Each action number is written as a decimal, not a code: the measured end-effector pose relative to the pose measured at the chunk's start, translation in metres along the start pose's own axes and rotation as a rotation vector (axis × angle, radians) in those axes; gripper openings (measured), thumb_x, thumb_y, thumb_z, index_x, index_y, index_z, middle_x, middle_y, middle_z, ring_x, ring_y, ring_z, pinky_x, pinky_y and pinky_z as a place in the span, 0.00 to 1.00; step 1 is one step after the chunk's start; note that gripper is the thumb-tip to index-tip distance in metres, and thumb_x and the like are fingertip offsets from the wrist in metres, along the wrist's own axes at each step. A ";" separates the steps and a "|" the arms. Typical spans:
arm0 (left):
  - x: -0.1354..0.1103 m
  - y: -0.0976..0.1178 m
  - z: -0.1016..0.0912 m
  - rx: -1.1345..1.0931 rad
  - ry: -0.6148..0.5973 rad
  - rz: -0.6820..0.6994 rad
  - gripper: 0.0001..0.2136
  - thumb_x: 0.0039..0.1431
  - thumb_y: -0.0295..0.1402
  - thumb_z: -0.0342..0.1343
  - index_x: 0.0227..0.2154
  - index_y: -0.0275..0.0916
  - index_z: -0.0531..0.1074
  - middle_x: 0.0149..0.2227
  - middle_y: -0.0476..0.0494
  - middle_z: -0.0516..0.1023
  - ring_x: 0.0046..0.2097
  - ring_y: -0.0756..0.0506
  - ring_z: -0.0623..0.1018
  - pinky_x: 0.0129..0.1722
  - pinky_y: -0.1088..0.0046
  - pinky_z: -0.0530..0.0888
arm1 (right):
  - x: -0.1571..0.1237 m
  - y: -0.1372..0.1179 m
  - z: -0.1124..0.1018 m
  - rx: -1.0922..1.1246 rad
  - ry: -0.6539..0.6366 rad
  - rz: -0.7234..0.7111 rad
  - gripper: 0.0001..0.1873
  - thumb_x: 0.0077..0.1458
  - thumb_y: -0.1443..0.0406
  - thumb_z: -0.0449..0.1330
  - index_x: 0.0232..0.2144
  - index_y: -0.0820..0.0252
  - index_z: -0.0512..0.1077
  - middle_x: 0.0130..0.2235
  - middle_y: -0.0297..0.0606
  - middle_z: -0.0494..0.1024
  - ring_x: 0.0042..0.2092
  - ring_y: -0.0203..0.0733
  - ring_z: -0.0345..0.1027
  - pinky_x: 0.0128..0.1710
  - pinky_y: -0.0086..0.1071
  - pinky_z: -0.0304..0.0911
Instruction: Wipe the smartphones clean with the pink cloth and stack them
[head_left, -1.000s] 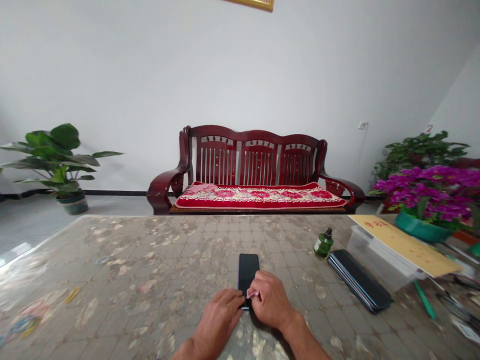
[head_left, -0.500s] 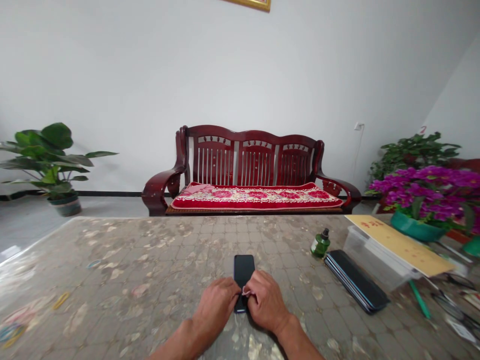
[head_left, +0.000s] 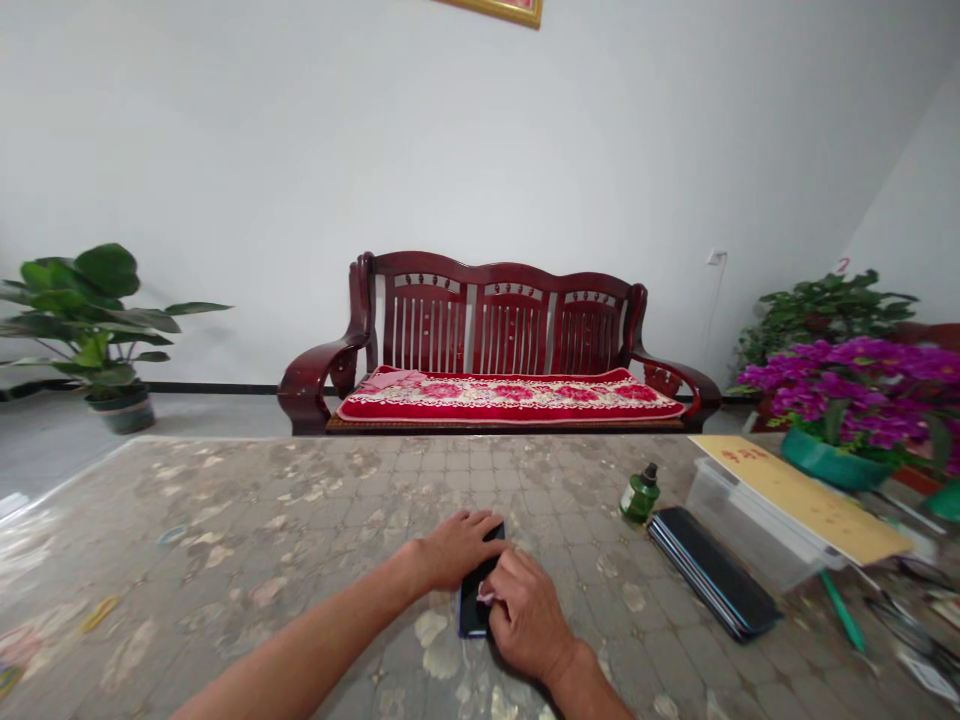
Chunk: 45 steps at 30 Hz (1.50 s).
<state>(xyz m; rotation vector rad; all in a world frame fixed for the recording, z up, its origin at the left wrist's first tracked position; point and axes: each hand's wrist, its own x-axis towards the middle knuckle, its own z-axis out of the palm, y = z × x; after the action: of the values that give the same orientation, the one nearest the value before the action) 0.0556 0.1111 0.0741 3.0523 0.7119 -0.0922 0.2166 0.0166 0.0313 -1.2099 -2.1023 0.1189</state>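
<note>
A black phone (head_left: pixel 472 605) lies flat on the patterned table (head_left: pixel 300 520), mostly covered by my hands. My left hand (head_left: pixel 457 548) rests across its far end, fingers lying flat and pressing it down. My right hand (head_left: pixel 525 615) sits over the near part of the phone, fingers pinched on a small pink-white scrap (head_left: pixel 486 597) held against the screen. Only the phone's lower left corner and a strip between my hands show.
A small green bottle (head_left: pixel 640 493) stands right of the phone. A stack of dark phones (head_left: pixel 712 572) lies beside a clear plastic box (head_left: pixel 742 530) with a yellow card (head_left: pixel 806 498) on it. Purple flowers (head_left: pixel 855 385), a green pen (head_left: pixel 841 610), rubber bands at left, a wooden bench (head_left: pixel 499 345) beyond.
My left hand has slid forward from the phone's near left side to cover its far end. The right hand has stayed on the phone with the pinched scrap.
</note>
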 end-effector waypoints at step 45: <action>-0.073 0.035 0.010 -0.259 -0.001 -0.601 0.27 0.52 0.30 0.58 0.57 0.39 0.66 0.55 0.37 0.69 0.56 0.36 0.67 0.57 0.60 0.66 | 0.004 -0.005 0.001 -0.108 0.005 0.105 0.14 0.43 0.78 0.55 0.28 0.56 0.71 0.32 0.34 0.71 0.38 0.40 0.64 0.38 0.31 0.54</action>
<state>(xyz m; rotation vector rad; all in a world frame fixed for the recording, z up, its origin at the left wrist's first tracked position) 0.0049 0.0477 0.0680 2.4991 1.4810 -0.0005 0.2106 0.0172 0.0344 -1.3841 -2.0629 0.0501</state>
